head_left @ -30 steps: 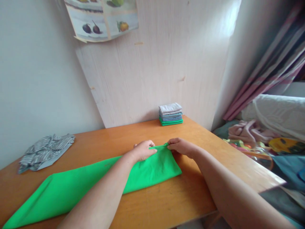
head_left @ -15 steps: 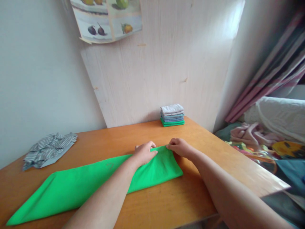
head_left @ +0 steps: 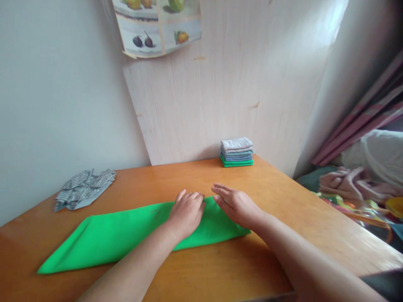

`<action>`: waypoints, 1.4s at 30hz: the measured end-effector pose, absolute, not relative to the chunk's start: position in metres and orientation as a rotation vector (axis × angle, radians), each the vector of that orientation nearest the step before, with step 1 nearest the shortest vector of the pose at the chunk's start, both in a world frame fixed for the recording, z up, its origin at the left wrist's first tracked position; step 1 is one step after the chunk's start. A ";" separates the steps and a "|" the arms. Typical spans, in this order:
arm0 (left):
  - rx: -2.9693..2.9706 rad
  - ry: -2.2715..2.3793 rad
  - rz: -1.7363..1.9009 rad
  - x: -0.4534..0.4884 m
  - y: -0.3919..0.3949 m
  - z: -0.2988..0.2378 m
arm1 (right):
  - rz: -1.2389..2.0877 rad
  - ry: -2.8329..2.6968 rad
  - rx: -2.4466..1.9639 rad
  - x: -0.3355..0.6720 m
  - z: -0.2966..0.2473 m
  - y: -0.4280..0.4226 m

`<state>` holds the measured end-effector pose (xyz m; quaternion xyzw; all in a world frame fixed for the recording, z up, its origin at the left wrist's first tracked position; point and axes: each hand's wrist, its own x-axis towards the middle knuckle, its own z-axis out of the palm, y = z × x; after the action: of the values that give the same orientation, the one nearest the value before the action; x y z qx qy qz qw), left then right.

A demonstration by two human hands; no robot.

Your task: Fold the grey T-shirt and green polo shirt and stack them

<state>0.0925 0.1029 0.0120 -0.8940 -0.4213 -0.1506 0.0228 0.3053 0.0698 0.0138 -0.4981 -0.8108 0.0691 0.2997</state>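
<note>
A long strip of folded green cloth point(head_left: 116, 239) lies slantwise over the front of the wooden table, its pointed end at the left. My left hand point(head_left: 188, 214) rests palm down on the cloth toward its right part, fingers stretched out and slightly curved over the far edge. On the right end lies my right hand point(head_left: 237, 205), flat with its fingers extended to the left, covering part of that end. Neither hand grips the fabric. The cloth beneath both palms is hidden.
A neat stack of folded cloths point(head_left: 236, 152), grey and blue over green, stands at the table's back. A crumpled striped garment point(head_left: 83, 188) lies at the left by the wall. Past the right edge of the table point(head_left: 299, 226) are a pink blanket point(head_left: 349, 184) and assorted items.
My right hand has let go of the cloth's far corner and now lies flat on the right end. My left hand has opened from its pinch and flattened. The view has shifted slightly left.
</note>
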 end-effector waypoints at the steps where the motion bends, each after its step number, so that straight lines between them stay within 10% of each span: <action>1: -2.777 -1.298 -0.434 0.090 0.101 0.007 | 0.171 -2.213 -1.327 0.301 0.010 0.069; 42: -2.955 -1.420 -0.358 0.087 0.102 -0.023 | -0.005 -2.160 -1.913 0.282 -0.046 0.070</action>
<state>0.0867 0.1021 -0.0229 -0.8932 -0.4293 -0.1083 -0.0783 0.2819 0.0705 -0.0464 -0.6576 -0.7424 -0.0018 0.1277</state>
